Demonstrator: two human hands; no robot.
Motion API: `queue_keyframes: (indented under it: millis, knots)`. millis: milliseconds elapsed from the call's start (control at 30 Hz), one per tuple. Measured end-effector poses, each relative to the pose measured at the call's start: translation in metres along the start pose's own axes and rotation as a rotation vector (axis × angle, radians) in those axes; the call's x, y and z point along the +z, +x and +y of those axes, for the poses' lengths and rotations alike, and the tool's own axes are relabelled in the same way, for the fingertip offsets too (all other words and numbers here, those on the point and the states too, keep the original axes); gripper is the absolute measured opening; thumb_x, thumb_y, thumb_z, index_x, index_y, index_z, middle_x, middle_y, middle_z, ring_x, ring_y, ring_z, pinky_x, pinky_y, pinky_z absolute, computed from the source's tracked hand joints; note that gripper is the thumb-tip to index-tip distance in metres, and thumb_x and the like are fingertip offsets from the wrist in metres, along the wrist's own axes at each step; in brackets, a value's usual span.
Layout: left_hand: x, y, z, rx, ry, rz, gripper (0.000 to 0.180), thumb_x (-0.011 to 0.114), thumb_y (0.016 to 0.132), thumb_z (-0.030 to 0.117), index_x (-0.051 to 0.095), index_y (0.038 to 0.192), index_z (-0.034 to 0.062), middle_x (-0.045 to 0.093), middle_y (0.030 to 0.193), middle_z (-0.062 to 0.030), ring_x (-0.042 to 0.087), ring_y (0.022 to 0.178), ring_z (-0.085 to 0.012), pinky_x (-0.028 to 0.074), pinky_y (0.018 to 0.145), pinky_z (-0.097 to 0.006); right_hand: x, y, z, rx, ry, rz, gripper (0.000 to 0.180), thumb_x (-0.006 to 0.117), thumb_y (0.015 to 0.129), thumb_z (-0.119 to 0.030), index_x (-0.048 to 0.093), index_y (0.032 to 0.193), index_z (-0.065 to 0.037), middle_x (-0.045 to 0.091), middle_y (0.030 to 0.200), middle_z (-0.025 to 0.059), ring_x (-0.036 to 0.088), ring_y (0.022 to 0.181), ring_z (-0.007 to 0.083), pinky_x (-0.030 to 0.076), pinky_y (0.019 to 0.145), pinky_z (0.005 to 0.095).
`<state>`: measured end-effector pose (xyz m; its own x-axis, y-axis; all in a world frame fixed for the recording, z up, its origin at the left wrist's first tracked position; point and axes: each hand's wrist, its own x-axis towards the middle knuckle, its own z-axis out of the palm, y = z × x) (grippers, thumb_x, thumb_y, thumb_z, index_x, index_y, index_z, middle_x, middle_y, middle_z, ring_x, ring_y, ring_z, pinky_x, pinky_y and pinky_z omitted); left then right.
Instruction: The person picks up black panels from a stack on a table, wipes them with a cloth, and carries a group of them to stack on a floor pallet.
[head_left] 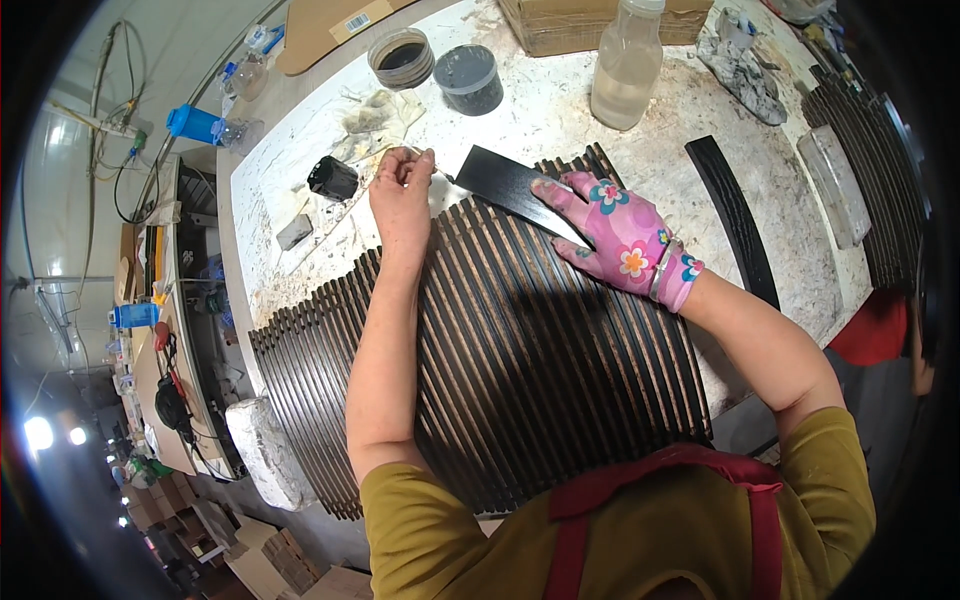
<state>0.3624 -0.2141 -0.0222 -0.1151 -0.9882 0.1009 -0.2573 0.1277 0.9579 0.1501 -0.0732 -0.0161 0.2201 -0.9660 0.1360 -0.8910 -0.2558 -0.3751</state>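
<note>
My left hand (403, 190), bare, is closed in a pinch on a thin brush (446, 177); little more than its dark tip shows, close to the left end of a black board. My right hand (622, 232) wears a pink flowered glove with bare fingertips. It grips that flat, glossy black board (500, 184), tilted over the far ends of a row of dark slats. Beneath my forearms the many narrow slats (480, 330) stand side by side across the near part of the table. A black cup (333, 178) lies left of my left hand.
On the stained white table (540, 110) stand tubs of dark liquid (401, 58) and grey paste (469, 80), a clear bottle (627, 65) and a cardboard box (600, 25). Another black board (733, 220) lies at right, beyond it a white block (834, 187) and more slats (870, 170).
</note>
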Motion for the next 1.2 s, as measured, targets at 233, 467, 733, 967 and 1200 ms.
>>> queue_keyframes:
  millis: [233, 467, 733, 967, 1200]
  knots:
    - [0.002, 0.0, -0.001, 0.06, 0.067, 0.053, 0.019, 0.067, 0.082, 0.014, 0.057, 0.083, -0.0024, 0.055, 0.068, -0.0009, 0.047, 0.061, -0.0062, 0.04, 0.058, -0.02, 0.001, 0.0, 0.001, -0.01, -0.009, 0.01, 0.054, 0.055, 0.086, -0.032, 0.037, 0.135, -0.016, 0.046, 0.127, 0.0241, 0.052, 0.112, 0.0349, 0.047, 0.09, 0.0407]
    - [-0.009, 0.014, -0.006, 0.108, 0.144, 0.127, 0.019, 0.066, 0.083, 0.015, 0.057, 0.081, -0.0017, 0.055, 0.068, -0.0014, 0.047, 0.062, -0.0071, 0.041, 0.06, -0.022, 0.002, 0.0, 0.002, -0.015, -0.01, 0.022, 0.055, 0.056, 0.086, -0.032, 0.036, 0.135, -0.016, 0.047, 0.127, 0.0236, 0.052, 0.112, 0.0346, 0.047, 0.09, 0.0404]
    - [-0.044, 0.072, -0.031, 0.399, 1.069, 0.19, 0.017, 0.06, 0.083, 0.017, 0.062, 0.092, 0.0022, 0.063, 0.081, -0.0138, 0.061, 0.078, -0.0289, 0.048, 0.064, -0.039, -0.002, 0.001, -0.001, -0.007, -0.01, 0.009, 0.055, 0.057, 0.085, -0.031, 0.037, 0.134, -0.016, 0.048, 0.125, 0.0205, 0.054, 0.108, 0.0333, 0.048, 0.088, 0.0398]
    - [-0.046, 0.079, -0.037, 0.499, 1.256, 0.14, 0.029, 0.063, 0.081, 0.023, 0.062, 0.104, 0.0069, 0.061, 0.101, -0.0124, 0.06, 0.089, -0.0283, 0.05, 0.072, -0.038, -0.003, -0.001, -0.003, -0.019, -0.013, 0.025, 0.054, 0.055, 0.085, -0.031, 0.038, 0.133, -0.015, 0.048, 0.123, 0.0201, 0.054, 0.107, 0.0336, 0.047, 0.088, 0.0413]
    - [-0.03, -0.036, 0.02, -0.217, 0.046, -0.189, 0.033, 0.047, 0.094, 0.027, 0.061, 0.101, -0.0018, 0.063, 0.076, -0.007, 0.057, 0.068, -0.0116, 0.043, 0.06, -0.023, -0.01, -0.009, 0.006, 0.019, 0.163, 0.054, 0.058, 0.056, 0.082, -0.032, 0.038, 0.133, -0.009, 0.047, 0.12, 0.0223, 0.056, 0.1, 0.037, 0.048, 0.081, 0.0425]
